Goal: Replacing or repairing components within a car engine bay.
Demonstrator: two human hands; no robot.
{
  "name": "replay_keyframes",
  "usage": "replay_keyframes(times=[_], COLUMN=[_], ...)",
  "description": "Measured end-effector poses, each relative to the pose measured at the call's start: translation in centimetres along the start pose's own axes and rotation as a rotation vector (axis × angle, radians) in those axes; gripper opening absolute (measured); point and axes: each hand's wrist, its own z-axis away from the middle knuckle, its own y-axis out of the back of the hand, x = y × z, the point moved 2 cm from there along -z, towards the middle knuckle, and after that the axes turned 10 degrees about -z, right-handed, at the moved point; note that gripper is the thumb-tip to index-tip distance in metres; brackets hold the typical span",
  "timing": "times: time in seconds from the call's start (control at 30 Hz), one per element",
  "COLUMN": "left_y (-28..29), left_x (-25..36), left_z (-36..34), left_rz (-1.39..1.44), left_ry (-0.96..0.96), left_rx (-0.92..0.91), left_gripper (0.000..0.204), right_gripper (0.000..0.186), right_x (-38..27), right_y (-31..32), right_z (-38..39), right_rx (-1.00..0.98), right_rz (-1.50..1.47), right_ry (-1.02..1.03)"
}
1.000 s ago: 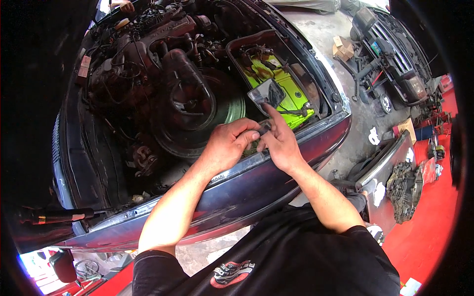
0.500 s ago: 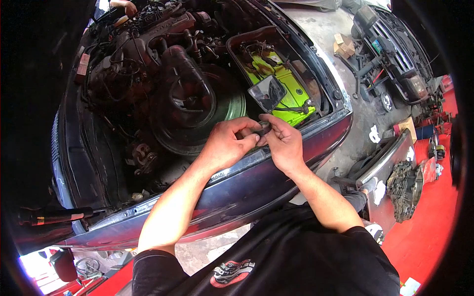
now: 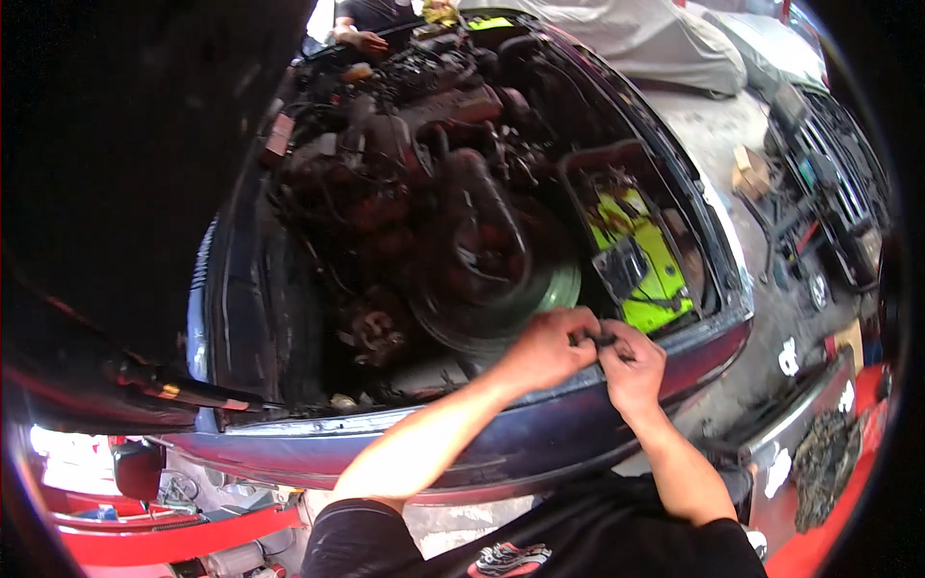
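Note:
My left hand (image 3: 554, 345) and my right hand (image 3: 633, 364) meet above the fender edge of a dark blue car (image 3: 482, 443) with its hood up. Both are closed around a small dark part (image 3: 599, 340), pinched between the fingertips. Its exact kind is too small and blurred to make out. Just beyond my hands sits a bright yellow-green battery (image 3: 660, 275), with a small mirror-like square piece (image 3: 620, 267) lying on it. To the left is the round black air cleaner housing (image 3: 564, 289) with its duct.
The engine (image 3: 453, 106) fills the far side of the bay; another person's hand (image 3: 364, 40) rests there. A hood strut (image 3: 193, 390) slants in at left. Car parts, a cardboard box (image 3: 750, 173) and a loose bumper (image 3: 800, 424) lie on the floor at right. Covered cars (image 3: 617, 43) stand behind.
The view has swung, so the car and my hands appear further right and lower. My hands stay together on the small dark part. More of the other person shows at the far side.

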Motion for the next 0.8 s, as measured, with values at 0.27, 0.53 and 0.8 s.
replay_keyframes(times=[0.27, 0.53, 0.8], left_y=[-0.2, 0.0, -0.8], left_x=[0.2, 0.1, -1.0], left_z=[0.1, 0.2, 0.1], left_rz=[0.063, -0.054, -0.084], left_ry=[-0.037, -0.107, -0.203], left_rx=[0.043, 0.066, 0.099], left_gripper=[0.023, 0.021, 0.020], right_gripper=[0.030, 0.030, 0.031], right_x=[0.9, -0.1, 0.5], right_y=[0.4, -0.1, 0.1], right_z=[0.4, 0.1, 0.1], right_rx=[0.027, -0.010, -0.023], right_rz=[0.018, 0.070, 0.028], right_ry=[0.067, 0.147, 0.119])
